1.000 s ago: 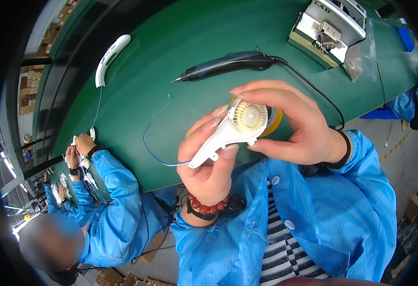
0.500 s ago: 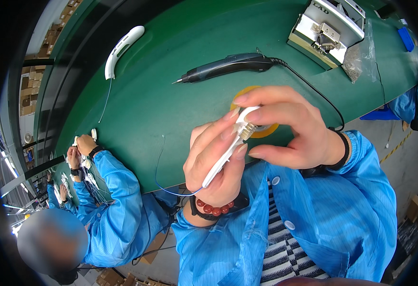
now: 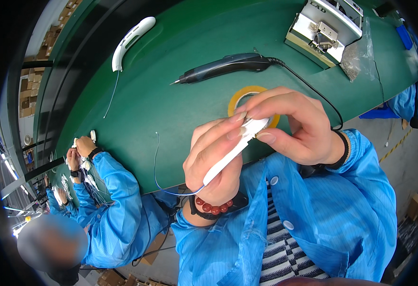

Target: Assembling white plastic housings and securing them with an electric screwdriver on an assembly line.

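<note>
Closed around a slim white plastic housing (image 3: 224,161) is my left hand (image 3: 204,148), its fingers along the upper side. A thin blue-white cable (image 3: 157,169) leaves the housing's lower end and loops left over the green table. My right hand (image 3: 302,124) grips the wider upper end with thumb and fingers; the fingertips partly hide that end. Just beyond the hands lies a yellow tape roll (image 3: 236,97), partly covered by my right hand. Farther off rests a black electric screwdriver (image 3: 225,66), bit pointing left.
Another white curved housing (image 3: 129,42) with a cable lies far left. At the back right stand a white screw feeder (image 3: 324,31) and a clear bag of small parts (image 3: 351,63). The screwdriver cord (image 3: 309,83) curves past my right wrist. A co-worker's hands (image 3: 82,145) handle white parts at left.
The held housing has been turned, so its smooth white face shows where a brass-coloured part was visible. My right fingers have shifted on its end. The view has moved slightly.
</note>
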Available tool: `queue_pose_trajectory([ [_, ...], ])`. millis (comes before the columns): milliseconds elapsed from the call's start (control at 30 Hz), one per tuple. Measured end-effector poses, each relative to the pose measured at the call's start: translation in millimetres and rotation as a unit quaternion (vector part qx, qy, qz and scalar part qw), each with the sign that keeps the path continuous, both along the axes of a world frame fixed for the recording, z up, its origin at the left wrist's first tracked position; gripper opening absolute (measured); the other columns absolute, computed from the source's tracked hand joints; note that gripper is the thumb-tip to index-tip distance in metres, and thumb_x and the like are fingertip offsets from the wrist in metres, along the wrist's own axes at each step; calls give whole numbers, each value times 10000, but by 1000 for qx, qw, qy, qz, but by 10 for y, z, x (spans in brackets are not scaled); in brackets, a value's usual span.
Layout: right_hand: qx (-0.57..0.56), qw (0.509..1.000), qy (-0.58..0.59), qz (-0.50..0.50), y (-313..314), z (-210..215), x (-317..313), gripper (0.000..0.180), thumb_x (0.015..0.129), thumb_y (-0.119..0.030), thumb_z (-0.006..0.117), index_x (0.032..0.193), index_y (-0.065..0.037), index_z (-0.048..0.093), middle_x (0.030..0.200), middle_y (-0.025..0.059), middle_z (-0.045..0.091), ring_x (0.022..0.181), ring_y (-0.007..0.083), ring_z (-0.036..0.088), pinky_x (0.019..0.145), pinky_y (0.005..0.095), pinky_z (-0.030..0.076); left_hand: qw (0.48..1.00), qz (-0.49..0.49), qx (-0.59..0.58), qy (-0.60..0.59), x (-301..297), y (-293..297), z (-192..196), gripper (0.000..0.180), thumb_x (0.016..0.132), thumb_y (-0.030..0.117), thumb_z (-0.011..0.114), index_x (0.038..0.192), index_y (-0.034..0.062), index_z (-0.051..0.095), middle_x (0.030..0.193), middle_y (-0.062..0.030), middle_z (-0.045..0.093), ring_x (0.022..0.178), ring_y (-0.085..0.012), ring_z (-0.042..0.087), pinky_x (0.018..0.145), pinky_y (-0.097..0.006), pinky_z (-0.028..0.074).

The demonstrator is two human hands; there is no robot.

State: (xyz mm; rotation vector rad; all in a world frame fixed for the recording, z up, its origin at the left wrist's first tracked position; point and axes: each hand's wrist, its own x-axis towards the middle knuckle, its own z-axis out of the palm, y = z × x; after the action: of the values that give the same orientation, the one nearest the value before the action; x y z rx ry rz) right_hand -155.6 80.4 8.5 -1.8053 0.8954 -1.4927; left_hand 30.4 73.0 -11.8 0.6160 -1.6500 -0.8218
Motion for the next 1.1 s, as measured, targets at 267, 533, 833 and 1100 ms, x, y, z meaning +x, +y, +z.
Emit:
queue_pose_trajectory([
  [267,36,998,-43,11,6,-51,26,240,870,-43,685,1090,22,612,1047,140,673,878,210,676,727,299,557,998,10,-32,-50,10,-6,48,422,727,-134,687,1117,20,638,1156,-175,659,972,-310,637,835,-366,533],
  [533,171,975,-132,44,71,-68,57,177,934,-90,624,1083,6,630,946,103,661,811,175,670,686,273,535,997,-12,24,-79,56,105,93,434,833,168,754,1210,-2,621,1162,-162,577,979,-260,608,823,-336,511],
  [833,139,988,-65,21,49,-75,58,161,963,-126,595,1059,-10,650,861,76,640,679,126,615,562,251,457,995,-50,83,-2,47,47,40,490,830,201,768,1227,-30,598,1172,-156,537,980,-234,602,823,-320,503],
  [1100,165,983,-77,35,48,-90,67,141,970,-123,584,1005,0,642,846,68,621,623,112,621,528,238,464,985,-64,156,47,15,64,49,482,852,244,756,1214,-27,589,1184,-143,519,995,-195,584,824,-301,493],
])
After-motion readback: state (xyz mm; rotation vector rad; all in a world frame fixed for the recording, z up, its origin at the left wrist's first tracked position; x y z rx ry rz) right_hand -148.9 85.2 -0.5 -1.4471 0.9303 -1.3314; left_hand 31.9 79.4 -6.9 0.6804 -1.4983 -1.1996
